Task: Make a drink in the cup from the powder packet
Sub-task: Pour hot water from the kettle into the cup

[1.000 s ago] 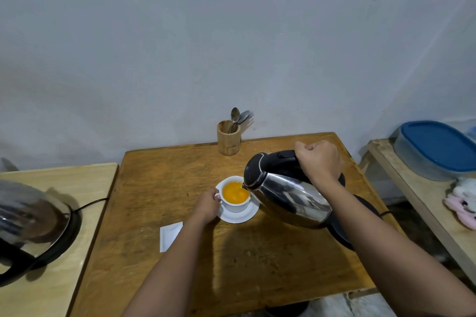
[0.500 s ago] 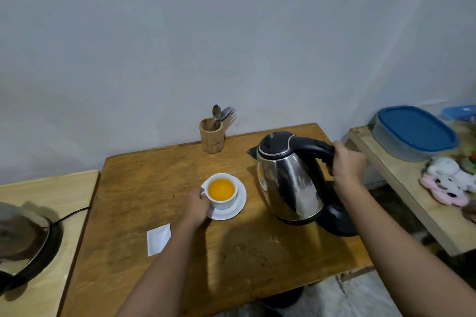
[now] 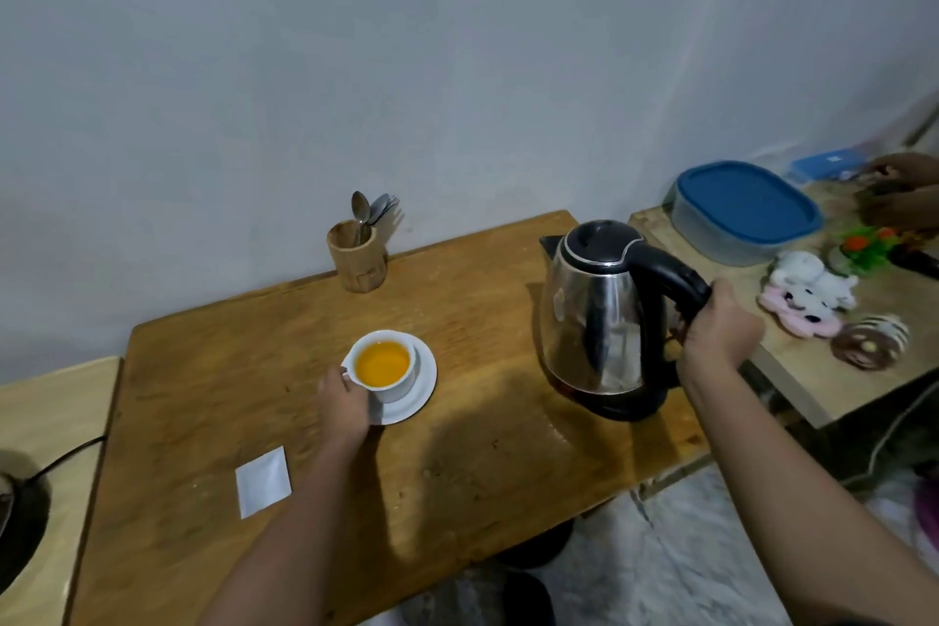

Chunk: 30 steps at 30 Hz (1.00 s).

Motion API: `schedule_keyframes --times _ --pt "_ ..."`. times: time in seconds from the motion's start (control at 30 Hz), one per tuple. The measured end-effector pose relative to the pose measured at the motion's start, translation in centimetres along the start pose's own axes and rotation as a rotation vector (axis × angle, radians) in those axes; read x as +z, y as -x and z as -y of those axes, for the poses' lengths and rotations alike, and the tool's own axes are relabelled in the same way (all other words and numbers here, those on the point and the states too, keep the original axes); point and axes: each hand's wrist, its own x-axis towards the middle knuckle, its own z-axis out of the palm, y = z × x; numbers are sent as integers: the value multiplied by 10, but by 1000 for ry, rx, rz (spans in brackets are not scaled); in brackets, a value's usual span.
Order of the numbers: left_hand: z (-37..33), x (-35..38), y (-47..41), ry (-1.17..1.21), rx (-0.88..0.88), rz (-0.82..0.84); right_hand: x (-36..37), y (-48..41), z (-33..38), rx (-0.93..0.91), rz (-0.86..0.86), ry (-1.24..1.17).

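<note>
Two bare forearms reach in from the bottom edge, one on each side of the cup [image 3: 384,365]. No sleeve, watch, ring or glove shows on either. The left hand [image 3: 345,409], nearest the cup, shows its back and knuckles. The right hand [image 3: 719,328], well right of the cup, shows its back and thumb.

My left grip [image 3: 345,407] covers the cup [image 3: 385,366] handle. My right grip [image 3: 719,328] hides part of the kettle [image 3: 594,310] handle. Far left of my left grip, a dark appliance [image 3: 20,524] is cut by the frame edge.
</note>
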Motion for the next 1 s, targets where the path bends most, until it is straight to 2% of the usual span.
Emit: schedule_keyframes --times 0.23,0.57,0.73,1.0 --pt "1 5 2 69 -23 -32 -13 -17 -11 118 -93 -149" --pt "0 7 4 88 -46 -48 -28 -40 -17 212 -191 -202" --pt "1 7 5 97 -38 -40 -33 -46 -21 189 -179 -260" --pt "-2 7 7 74 -37 -39 -37 -51 -32 101 -115 -212"
